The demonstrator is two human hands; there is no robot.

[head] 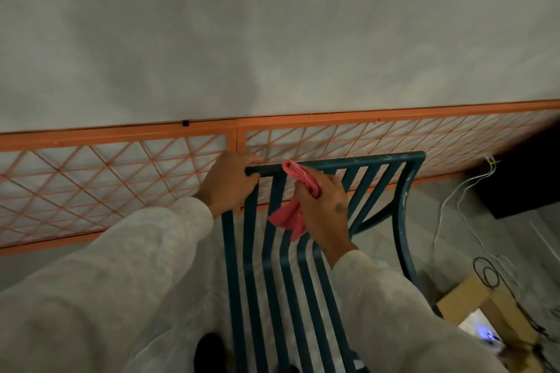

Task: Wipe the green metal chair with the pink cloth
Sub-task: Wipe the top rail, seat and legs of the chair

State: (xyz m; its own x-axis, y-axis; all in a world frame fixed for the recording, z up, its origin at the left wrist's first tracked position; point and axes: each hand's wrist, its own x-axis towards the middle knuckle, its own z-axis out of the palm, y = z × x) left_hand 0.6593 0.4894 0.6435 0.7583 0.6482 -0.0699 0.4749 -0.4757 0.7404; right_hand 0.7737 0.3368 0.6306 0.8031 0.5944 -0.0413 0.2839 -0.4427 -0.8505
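Observation:
The green metal chair (403, 209) stands in front of me, its slatted back and seat running from the top rail down to the frame's bottom edge. My left hand (225, 185) grips the left end of the top rail. My right hand (324, 212) holds the bunched pink cloth (298, 179) and presses its top end against the top rail and upper slats. A loose tail of the cloth hangs below my palm, over the slats.
An orange lattice panel (121, 172) runs along the grey wall behind the chair. To the right on the floor lie white cables (454, 197), black wires, a cardboard box (472, 300) and a dark cabinet (527, 179).

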